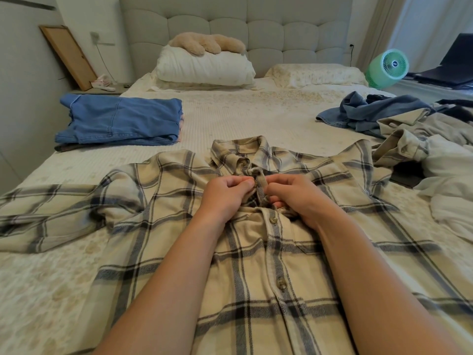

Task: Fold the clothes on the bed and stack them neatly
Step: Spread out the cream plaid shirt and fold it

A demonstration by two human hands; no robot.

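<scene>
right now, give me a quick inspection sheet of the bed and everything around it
surface: bed, pale patterned cover, two pillows at the headboard
job's things: plaid shirt spread face up, sleeves out; folded blue stack far left; unfolded clothes pile on the right
clutter: plush toy on the left pillow
hands: left hand and right hand both pinch the shirt's placket just below the collar, at a button
cables: cord at the wall socket beside the headboard
surroundings: green fan, wooden frame leaning on the wall, nightstand
</scene>
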